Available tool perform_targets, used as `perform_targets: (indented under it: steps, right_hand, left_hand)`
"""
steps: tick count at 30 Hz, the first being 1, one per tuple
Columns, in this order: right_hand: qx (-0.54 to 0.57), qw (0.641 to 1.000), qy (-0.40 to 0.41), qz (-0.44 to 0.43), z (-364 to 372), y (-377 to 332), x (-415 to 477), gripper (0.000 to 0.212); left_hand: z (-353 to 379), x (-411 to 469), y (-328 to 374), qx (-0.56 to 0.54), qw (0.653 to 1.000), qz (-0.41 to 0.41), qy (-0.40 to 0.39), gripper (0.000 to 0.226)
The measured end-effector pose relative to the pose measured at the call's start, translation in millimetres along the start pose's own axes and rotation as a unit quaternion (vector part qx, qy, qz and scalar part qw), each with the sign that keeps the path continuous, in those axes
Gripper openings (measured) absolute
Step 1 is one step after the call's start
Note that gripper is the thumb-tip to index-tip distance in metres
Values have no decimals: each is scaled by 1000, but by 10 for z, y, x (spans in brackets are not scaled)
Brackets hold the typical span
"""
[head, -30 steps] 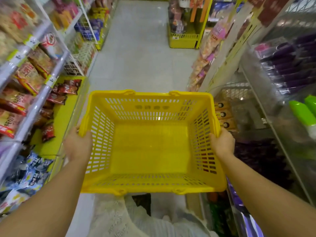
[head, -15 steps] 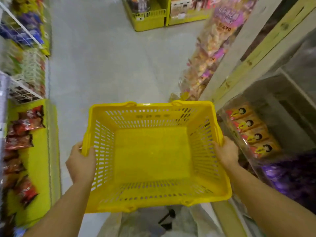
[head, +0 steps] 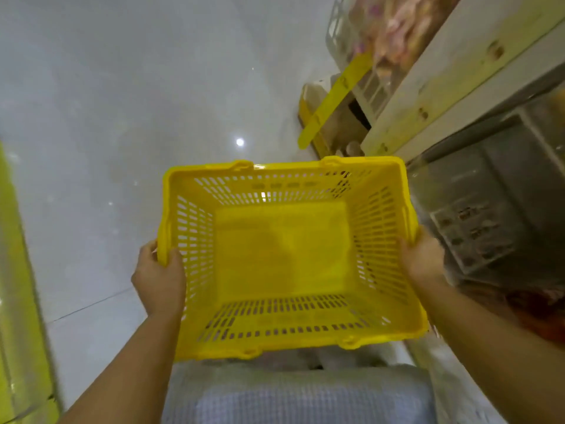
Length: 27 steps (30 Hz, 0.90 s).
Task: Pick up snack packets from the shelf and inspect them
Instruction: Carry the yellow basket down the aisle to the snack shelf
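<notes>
I am looking almost straight down at a pale, glossy tiled floor (head: 116, 111) with a round light reflection (head: 240, 142) on it. Along the left edge runs a blurred yellow shelf base (head: 18, 301). On the right a pale wooden board (head: 443, 71) slants upward, with a yellow hanging strip (head: 333, 99) beside it and a grey wire rack (head: 477, 209) below.

The snack packets (head: 394, 35) are a pinkish blur at the top right, against the board and well apart from both hands.

My left hand (head: 159, 276) grips the left rim of the yellow basket (head: 284, 169), thumb curled over the edge. My right hand (head: 423, 258) grips the right rim. The basket hangs above the floor in front of a pale grey garment (head: 293, 393).

Compared with half a second ago, the view has tipped further down and to the right. The red packets on the left shelf and the orange ones on the right have left the frame. Both hands keep the same hold on the basket.
</notes>
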State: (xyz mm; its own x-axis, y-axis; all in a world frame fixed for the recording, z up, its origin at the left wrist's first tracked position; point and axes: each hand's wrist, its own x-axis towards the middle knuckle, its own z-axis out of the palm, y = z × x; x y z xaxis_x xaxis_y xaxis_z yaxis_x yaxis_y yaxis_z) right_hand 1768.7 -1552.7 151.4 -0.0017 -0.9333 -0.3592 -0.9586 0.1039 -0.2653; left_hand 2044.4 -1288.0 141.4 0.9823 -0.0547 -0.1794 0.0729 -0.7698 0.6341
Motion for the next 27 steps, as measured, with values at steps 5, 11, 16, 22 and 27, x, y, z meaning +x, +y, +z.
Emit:
perform_targets:
  steps: [5,11,16,22,27]
  right_hand:
    - [15,994,103,-33,778,334,269,34]
    - [75,984,134,-94,1161,434,508,32]
    - [93,980,135,-116,1431,471,643,43]
    - [79,977,146,-133,1681,530,805,44]
    - [75,980,119,-143,1733,590,786,56]
  left_hand:
    - [856,26,-603,10,999,-49,2,25]
    - [1251,109,-805,5,998,-41,51,31]
    - [1468,226,-898,12,996,-52,72,36]
    - [1703,238,-1000,35,992,-43,115,36]
    - [1713,162,-1088,26,991,7,132,43]
